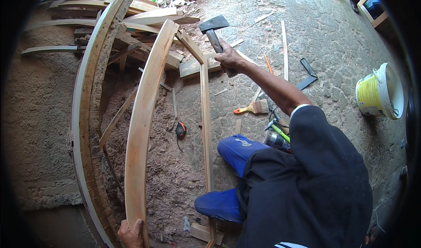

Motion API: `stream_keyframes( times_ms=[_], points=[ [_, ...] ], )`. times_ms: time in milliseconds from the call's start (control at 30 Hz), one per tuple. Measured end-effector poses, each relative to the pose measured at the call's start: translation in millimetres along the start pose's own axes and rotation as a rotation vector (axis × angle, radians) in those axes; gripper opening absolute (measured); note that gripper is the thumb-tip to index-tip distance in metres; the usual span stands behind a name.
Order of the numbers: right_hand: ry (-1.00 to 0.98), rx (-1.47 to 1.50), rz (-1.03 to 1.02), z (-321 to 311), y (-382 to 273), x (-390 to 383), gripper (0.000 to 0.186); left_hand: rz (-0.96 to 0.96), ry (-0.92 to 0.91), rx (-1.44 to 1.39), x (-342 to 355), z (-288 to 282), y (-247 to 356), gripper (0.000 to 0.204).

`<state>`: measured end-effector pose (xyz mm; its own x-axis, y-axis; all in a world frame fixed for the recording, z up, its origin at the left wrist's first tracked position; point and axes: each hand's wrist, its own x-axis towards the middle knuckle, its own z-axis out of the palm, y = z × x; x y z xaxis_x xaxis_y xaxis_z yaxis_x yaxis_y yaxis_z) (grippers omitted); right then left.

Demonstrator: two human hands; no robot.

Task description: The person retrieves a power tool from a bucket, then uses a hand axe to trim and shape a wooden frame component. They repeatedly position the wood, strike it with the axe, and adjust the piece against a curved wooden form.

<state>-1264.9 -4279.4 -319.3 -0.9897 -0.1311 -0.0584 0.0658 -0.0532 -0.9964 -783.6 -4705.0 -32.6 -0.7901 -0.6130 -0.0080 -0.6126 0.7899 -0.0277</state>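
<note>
My right hand (230, 60) is closed around the wooden handle of a hatchet (214, 24), raised near the far end of a wooden frame. The hatchet's broad, dark metal head points away from me, apart from the wood. At the near end, my left hand (131, 233) grips a wide, curved, pale plank (144, 138), thumb on its face. This plank forms the left side of the frame. A short piece (190, 45) joins its far end to a thin straight strip (206, 129) beside my knees.
A curved wooden form (87, 116) stands left, with stacked boards (144, 17) behind. A tape measure (180, 129) lies among shavings. Right of the frame are a paintbrush (252, 107), an angled black tool (308, 74), a green-handled tool (280, 132) and a bucket (380, 91). Someone's feet (354, 4) show far right.
</note>
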Motion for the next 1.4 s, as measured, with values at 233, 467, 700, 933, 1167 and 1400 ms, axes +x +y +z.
stream_keyframes(
  times_ms=[233,467,700,933,1167,1400],
  points=[
    [-0.032,-0.041,-0.040,-1,-1,-4,0.092,-0.015,0.046,0.089,-13,-11,22,0.058],
    [-0.014,-0.435,-0.105,-9,-26,-1,0.092,0.172,0.221,0.297,-35,11,12,0.061],
    [-0.037,-0.994,-0.253,-4,-104,48,0.082,0.354,0.405,0.454,-54,48,5,0.064],
    [-0.025,-1.332,-0.565,22,-166,96,0.084,0.344,0.422,0.379,-64,74,8,0.061],
    [-0.192,-1.512,-0.323,34,-162,116,0.087,0.300,0.420,0.398,-70,93,-4,0.062],
    [-0.185,-1.545,-0.304,34,-169,110,0.089,0.299,0.361,0.217,-66,108,-12,0.062]
  ],
)
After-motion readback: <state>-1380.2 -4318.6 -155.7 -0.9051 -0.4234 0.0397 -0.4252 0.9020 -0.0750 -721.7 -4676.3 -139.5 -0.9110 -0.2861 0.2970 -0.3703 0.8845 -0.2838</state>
